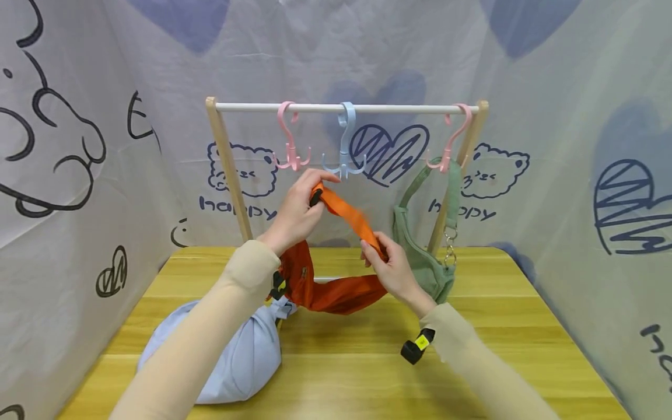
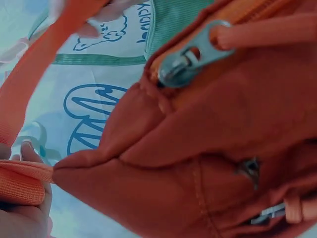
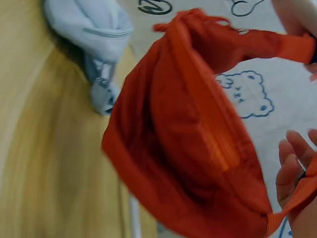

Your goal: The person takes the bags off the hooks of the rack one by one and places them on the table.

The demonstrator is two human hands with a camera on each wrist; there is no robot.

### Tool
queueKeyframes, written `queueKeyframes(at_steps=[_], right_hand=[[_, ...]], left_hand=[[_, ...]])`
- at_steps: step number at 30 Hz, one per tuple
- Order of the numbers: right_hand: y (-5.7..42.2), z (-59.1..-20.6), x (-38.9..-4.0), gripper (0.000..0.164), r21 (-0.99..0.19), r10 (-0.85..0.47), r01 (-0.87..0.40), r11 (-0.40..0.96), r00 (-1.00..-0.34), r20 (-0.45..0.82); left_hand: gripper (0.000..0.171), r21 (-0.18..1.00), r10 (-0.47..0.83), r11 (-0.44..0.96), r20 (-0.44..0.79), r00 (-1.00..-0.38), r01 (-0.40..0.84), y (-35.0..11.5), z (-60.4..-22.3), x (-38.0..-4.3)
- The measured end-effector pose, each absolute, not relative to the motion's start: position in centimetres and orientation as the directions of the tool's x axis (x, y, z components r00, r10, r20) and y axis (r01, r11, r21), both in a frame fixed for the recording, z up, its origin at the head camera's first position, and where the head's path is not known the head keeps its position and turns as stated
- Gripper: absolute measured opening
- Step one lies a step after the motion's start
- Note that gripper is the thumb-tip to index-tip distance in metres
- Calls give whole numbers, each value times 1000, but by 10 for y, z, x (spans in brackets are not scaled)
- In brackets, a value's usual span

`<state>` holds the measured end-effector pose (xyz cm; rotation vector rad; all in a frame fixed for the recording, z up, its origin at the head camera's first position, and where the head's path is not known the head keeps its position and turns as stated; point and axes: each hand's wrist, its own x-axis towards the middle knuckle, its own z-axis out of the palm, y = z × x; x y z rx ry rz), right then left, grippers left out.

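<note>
An orange-red waist bag (image 1: 346, 294) hangs below both hands, its zips showing in the left wrist view. My left hand (image 1: 300, 211) grips one end of its orange strap (image 1: 346, 213) near a black buckle, just under the blue hook hanger (image 1: 344, 143). Lower and to the right, my right hand (image 1: 392, 265) holds the strap's other end between thumb and fingers. Between the hands the strap slants down to the right. In the right wrist view the bag's body (image 3: 198, 129) sags in a curve, apart from the table.
A white rail (image 1: 252, 107) on wooden posts carries two pink hook hangers (image 1: 290, 140) beside the blue one. From the right pink hanger hangs a green bag (image 1: 420, 251). A light blue bag (image 1: 247, 356) lies on the wooden table (image 1: 367, 373) at left.
</note>
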<state>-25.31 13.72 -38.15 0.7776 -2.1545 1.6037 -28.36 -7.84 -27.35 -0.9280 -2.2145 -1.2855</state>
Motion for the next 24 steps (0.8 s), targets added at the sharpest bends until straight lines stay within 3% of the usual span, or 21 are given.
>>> queueKeyframes(at_steps=[8, 16, 24], right_hand=[[139, -409, -243, 30, -764, -387, -572, 300, -804, 450], [147, -431, -235, 72, -756, -440, -562, 336, -803, 401], [152, -446, -233, 55, -765, -348, -571, 297, -811, 471]], left_hand=[[42, 622, 366, 347, 599, -712, 702, -81, -268, -277], [41, 649, 362, 347, 573, -735, 677, -83, -268, -275], [33, 630, 350, 422, 551, -758, 652, -89, -274, -278]])
